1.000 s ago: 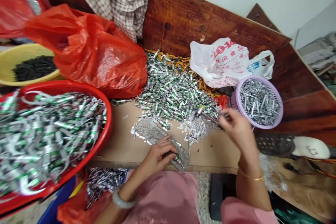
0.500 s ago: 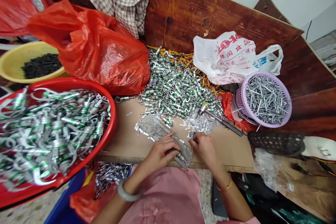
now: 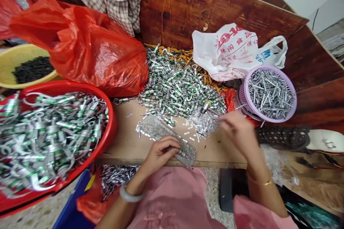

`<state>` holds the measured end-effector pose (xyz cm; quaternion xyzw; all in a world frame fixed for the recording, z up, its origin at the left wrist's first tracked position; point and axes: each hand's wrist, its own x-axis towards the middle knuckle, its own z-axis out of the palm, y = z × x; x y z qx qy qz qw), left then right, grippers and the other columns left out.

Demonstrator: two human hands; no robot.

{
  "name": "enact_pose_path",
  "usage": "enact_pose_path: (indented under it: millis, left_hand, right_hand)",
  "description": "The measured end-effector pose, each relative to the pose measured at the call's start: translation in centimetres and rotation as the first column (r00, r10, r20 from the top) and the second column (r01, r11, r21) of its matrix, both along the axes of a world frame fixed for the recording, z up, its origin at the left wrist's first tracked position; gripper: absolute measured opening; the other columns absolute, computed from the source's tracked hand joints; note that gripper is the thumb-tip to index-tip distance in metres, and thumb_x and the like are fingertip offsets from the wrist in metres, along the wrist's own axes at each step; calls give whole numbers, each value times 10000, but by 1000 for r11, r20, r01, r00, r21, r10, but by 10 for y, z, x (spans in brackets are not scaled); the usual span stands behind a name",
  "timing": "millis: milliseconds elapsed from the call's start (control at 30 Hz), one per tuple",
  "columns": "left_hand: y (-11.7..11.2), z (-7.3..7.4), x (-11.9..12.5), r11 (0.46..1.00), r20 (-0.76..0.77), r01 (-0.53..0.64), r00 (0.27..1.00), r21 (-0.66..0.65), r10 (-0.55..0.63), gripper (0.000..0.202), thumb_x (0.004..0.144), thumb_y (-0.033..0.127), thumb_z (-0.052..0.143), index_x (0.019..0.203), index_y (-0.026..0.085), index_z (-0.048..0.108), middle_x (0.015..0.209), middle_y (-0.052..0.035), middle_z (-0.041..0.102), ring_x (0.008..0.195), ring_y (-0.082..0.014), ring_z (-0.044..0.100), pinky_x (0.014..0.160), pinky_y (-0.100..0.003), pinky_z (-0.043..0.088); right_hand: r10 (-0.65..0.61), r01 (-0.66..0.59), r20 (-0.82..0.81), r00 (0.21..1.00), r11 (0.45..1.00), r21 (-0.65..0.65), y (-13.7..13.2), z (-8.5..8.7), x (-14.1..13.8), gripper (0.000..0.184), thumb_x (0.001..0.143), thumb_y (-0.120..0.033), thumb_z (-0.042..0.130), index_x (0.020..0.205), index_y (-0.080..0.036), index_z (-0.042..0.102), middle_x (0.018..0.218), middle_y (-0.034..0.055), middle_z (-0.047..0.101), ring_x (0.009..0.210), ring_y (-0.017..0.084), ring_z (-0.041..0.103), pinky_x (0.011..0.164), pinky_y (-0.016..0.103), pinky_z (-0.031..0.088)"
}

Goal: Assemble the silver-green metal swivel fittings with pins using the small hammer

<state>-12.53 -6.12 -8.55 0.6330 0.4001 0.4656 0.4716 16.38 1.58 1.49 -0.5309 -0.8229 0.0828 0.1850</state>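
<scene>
A small silver-and-green hooked metal piece (image 3: 183, 152) lies on a grey stone slab (image 3: 154, 127) at the table's front edge. My left hand (image 3: 165, 150) has its fingers and thumb closed on that piece, pressing it to the slab. Farther right, my right hand (image 3: 239, 130) is blurred over the handle of a hammer (image 3: 206, 106); whether its fingers grip the handle I cannot tell. The hammer's head rests by a heap of tiny flat silver tabs (image 3: 205, 123). Behind the slab rises a big pile of hooked pieces (image 3: 177, 86).
A red basin (image 3: 111, 114) full of larger-looking hooked pieces stands at left, beside a red plastic bag (image 3: 107, 50) and a yellow bowl (image 3: 27, 52). On the right are a purple basket (image 3: 244, 94) of metal pins, a white bag (image 3: 233, 50) and a dark perforated shoe (image 3: 282, 137).
My right hand has moved right and up, from beside the slab to the hammer's handle. My left hand stays on the hooked piece. The whole view has shifted slightly.
</scene>
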Motion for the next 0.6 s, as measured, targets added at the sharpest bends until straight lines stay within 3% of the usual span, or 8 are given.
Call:
enact_pose_path:
  millis: [67,133,233,400,533,600]
  left_hand:
    - [0,0,-1,1000,12,-9,1000,-10,10,120,935,227,652,871,188,746,869,-71,740,840,-195,704,765,-306,549]
    - [0,0,-2,1000,-3,-11,1000,-10,11,116,932,226,657,869,190,749,866,-68,740,835,-194,702,763,-306,546]
    - [1,1,-2,1000,-28,2,1000,-7,-3,115,931,218,656,871,190,749,866,-68,741,838,-195,701,763,-306,543]
    - [2,1,0,1000,-31,-1,1000,-12,1,120,933,226,656,867,188,749,869,-72,742,846,-197,700,769,-307,548]
    - [1,2,1,1000,-32,-20,999,-3,20,123,931,238,660,863,189,750,855,-73,740,832,-199,700,759,-310,552]
    - [1,2,0,1000,-34,-20,999,-2,20,124,931,237,661,860,188,750,852,-73,738,826,-197,701,751,-307,551]
  right_hand:
    - [203,-188,0,979,905,-382,-26,-35,-20,232,936,-121,552,1062,-214,723,968,53,687,827,176,671,756,279,522]
    - [221,-182,18,975,844,-505,-49,-64,-32,228,936,-113,573,1078,-223,713,1007,46,675,875,173,669,797,275,514]
    - [196,-155,33,980,858,-490,-64,-85,-34,165,960,-138,576,1018,-226,704,1008,39,661,948,184,651,854,287,496]
    - [246,-196,56,968,872,-448,-65,-83,-32,259,921,-136,629,1154,-245,655,1034,44,649,953,201,637,832,293,484]
    - [252,-196,70,965,875,-443,-64,-88,-31,103,934,-161,629,990,-233,677,958,30,645,896,189,633,795,280,466]
    - [176,-132,68,982,899,-417,-59,-91,-24,93,960,-179,600,939,-226,678,929,27,648,863,183,632,785,280,463]
